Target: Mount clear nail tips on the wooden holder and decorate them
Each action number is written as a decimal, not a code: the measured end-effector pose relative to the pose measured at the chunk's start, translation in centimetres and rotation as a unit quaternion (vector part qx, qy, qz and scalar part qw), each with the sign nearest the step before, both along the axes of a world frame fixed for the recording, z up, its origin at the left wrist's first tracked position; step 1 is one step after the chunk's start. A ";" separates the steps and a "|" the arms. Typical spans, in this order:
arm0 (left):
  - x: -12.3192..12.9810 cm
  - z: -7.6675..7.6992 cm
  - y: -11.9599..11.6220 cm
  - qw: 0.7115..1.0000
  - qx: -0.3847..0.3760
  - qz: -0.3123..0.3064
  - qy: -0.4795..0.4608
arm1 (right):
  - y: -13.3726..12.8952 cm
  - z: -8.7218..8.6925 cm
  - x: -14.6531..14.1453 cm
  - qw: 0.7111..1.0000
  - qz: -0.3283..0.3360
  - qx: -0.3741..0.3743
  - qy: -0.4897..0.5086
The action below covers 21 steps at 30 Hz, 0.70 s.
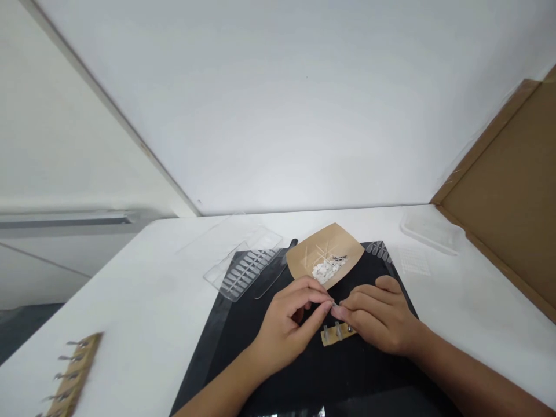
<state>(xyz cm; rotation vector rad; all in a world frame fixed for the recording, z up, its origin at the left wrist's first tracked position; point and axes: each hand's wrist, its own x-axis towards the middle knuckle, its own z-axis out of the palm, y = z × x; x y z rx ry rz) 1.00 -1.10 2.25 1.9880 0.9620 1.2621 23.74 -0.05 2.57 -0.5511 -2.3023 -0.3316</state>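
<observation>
Small clear piece (334, 304), just past the tan strip (332, 337), has its long axis roughly sideways; which way it points I cannot tell. I see left hand (289, 324) and right hand (382, 317) pinching it, each grip closed.

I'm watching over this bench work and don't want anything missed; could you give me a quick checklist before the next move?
1. Small clear piece held: ok, pinched at the left hand's fingertips.
2. Right hand gripping it too: cannot tell, the fingertips crowd together there.
3. Strip below the hands fully visible: not ok, the right hand covers its right end.
4. White bits inside the paper tray: ok.
5. Second strip, at far left, wholly in view: not ok, the bottom edge cuts it off.
</observation>
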 end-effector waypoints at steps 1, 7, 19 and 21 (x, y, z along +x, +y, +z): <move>0.0 -0.1 0.0 1.000 -0.007 -0.003 -0.011 | 0.0 0.1 0.0 1.000 0.004 0.005 -0.003; 0.3 -0.5 -0.3 0.995 -0.076 -0.017 -0.055 | -0.1 0.2 0.0 1.000 0.015 0.015 -0.013; 0.5 -0.8 -0.5 0.981 -0.170 -0.059 -0.069 | 0.6 -1.0 -0.1 0.992 0.020 -0.080 0.092; 0.5 -0.9 -0.5 0.979 -0.183 -0.059 -0.072 | 0.8 -1.3 -0.3 0.988 0.018 -0.094 0.125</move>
